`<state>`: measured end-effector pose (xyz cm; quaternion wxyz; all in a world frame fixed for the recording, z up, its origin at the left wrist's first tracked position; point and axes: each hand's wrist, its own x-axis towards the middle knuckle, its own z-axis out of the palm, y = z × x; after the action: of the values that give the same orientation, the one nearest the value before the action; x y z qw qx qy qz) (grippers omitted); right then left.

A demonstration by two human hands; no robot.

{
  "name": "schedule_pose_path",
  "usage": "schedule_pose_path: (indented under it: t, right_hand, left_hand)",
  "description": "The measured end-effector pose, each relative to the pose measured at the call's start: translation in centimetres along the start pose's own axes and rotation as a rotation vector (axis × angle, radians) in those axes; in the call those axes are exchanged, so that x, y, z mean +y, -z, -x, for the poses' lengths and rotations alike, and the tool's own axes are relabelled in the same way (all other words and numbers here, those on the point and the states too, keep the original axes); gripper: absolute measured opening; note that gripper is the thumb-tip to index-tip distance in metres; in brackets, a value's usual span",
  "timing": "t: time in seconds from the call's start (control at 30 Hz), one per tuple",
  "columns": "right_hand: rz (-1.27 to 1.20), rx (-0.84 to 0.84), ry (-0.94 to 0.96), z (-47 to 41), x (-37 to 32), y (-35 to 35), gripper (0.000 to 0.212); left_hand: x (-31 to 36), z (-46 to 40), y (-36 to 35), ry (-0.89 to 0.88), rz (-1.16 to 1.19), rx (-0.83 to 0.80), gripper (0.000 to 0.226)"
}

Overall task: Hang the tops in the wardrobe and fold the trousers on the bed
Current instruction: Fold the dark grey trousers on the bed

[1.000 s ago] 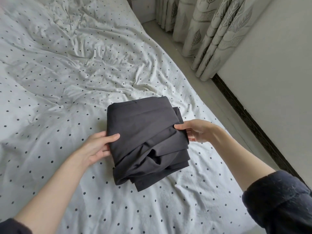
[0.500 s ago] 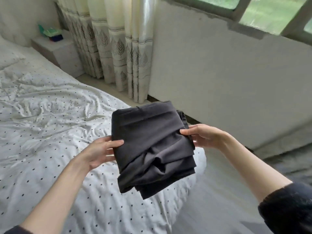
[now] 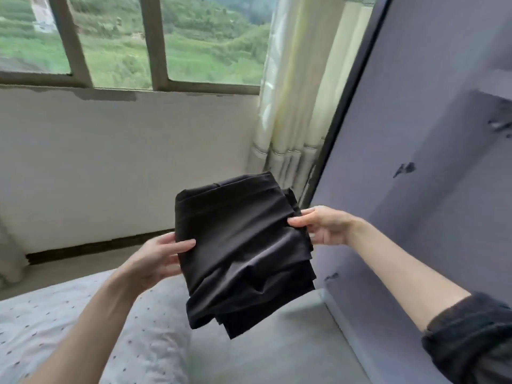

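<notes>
No writing shows anywhere. A smooth grey-lilac wardrobe [image 3: 415,189] panel fills the right; far left is a window [image 3: 155,45] over a plain white wall, with pale pleated curtains [image 3: 291,120] between. The bed [image 3: 55,322], near left, has a white, dark-dotted, crumpled cover. Black trousers [image 3: 241,250], soft matte cloth folded into a thick square bundle, hang in the air above the bed's corner. The left hand [image 3: 155,259] pinches their left edge, thumb on top; the right hand [image 3: 324,224] pinches the right edge likewise.
</notes>
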<state>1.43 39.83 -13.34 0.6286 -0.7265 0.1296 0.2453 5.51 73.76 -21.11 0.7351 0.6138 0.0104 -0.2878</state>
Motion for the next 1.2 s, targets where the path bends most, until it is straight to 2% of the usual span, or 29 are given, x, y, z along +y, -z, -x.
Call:
schedule_pose_path:
  t: [0.1,0.27,0.4,0.47,0.87,1.0,1.2]
  right_hand:
    - [-0.077,0.168,0.041,6.0,1.3,7.0,0.038]
    - [-0.139,0.417,0.090,16.0,1.8,17.1,0.042]
    - [-0.157,0.575,0.144,22.2,0.3,23.0,0.037]
    - [-0.166,0.655,0.171,24.7,-0.4,25.6,0.041]
    - [-0.202,1.079,0.374,37.2,-6.9,40.5,0.047]
    - [-0.195,1.228,0.427,40.4,-9.8,44.6,0.049]
    - [-0.238,1.429,0.464,45.1,-10.5,49.6,0.060]
  left_hand:
    - [1.9,-4.3,-8.1,-0.002,-0.053,-0.169,0.049]
    - [5.2,-8.8,-22.9,-0.023,-0.108,-0.399,0.043]
    - [8.8,-10.8,-32.6,-0.099,-0.154,-0.490,0.043]
    - [11.0,-11.7,-37.1,-0.154,-0.153,-0.533,0.040]
    - [23.6,-18.2,-62.1,-0.352,-0.234,-0.832,0.053]
    - [28.7,-19.8,-70.0,-0.457,-0.229,-0.943,0.048]
    - [31.1,-20.6,-80.5,-0.468,-0.226,-1.111,0.027]
